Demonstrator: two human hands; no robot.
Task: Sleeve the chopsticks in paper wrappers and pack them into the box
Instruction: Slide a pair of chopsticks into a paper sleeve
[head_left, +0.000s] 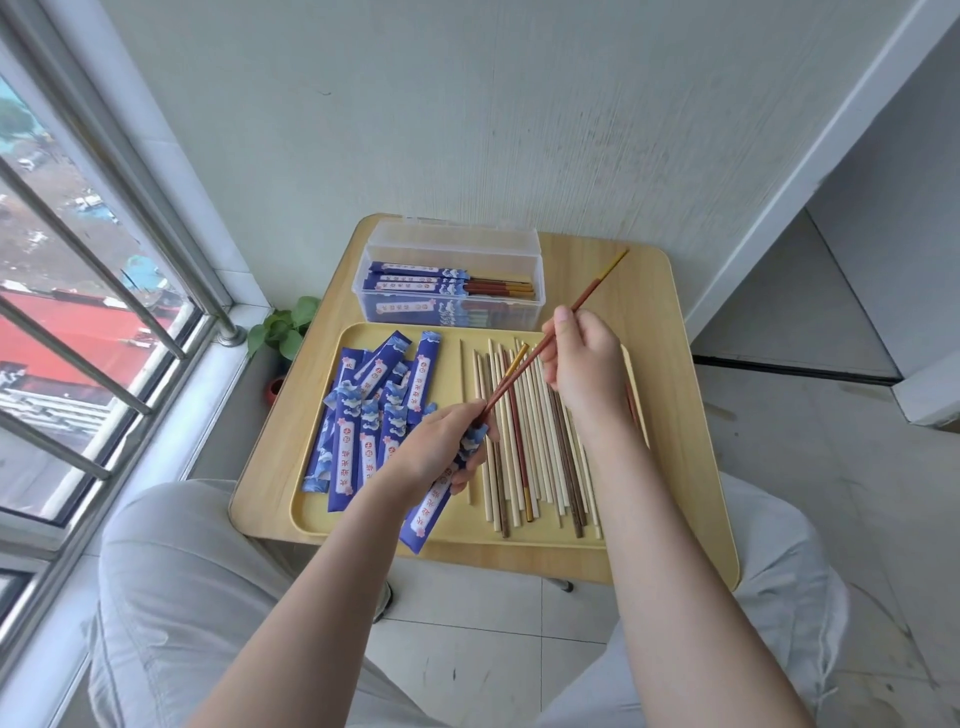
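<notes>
Chopsticks (524, 436) lie loose in a row on the right half of my yellow tray (322, 525), and blue paper wrappers (363, 415) are heaped on its left half. My left hand (441, 447) has a closed grip round one wrapper (441, 499), which slants down over the tray's near edge. My right hand (582, 358) pinches a red chopstick (587, 293) near its middle, its gold end pointing up toward the wall; a second red chopstick (506, 379) runs into the wrapper's mouth. Behind the tray on the tabletop (675, 415) stands the clear box (447, 275), holding several sleeved pairs.
</notes>
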